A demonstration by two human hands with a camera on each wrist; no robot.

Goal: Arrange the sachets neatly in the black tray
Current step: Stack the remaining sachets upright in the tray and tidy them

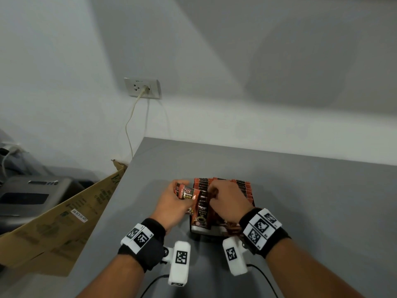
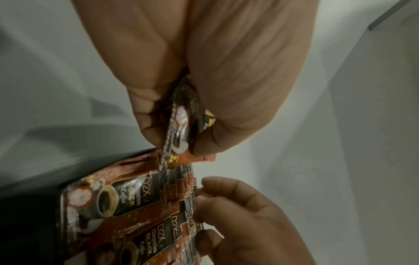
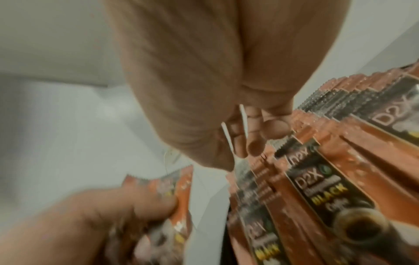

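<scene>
Two hands busy | left hand (image 1: pixel 171 204) clamps spare sachets (image 1: pixel 187 193) at tray's (image 1: pixel 200 230) 9 o'clock | right hand (image 1: pixel 228 201) fingers curl, parting filed sachets (image 1: pixel 242 187) | step: slotting; next: gap needed

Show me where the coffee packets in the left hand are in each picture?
Head: the held sachets are at center, left of the tray rows.
Left wrist: upper middle, pinched by the left hand.
Right wrist: bottom left, blurred.
Shared landmark: the sachets standing in the black tray.
</scene>
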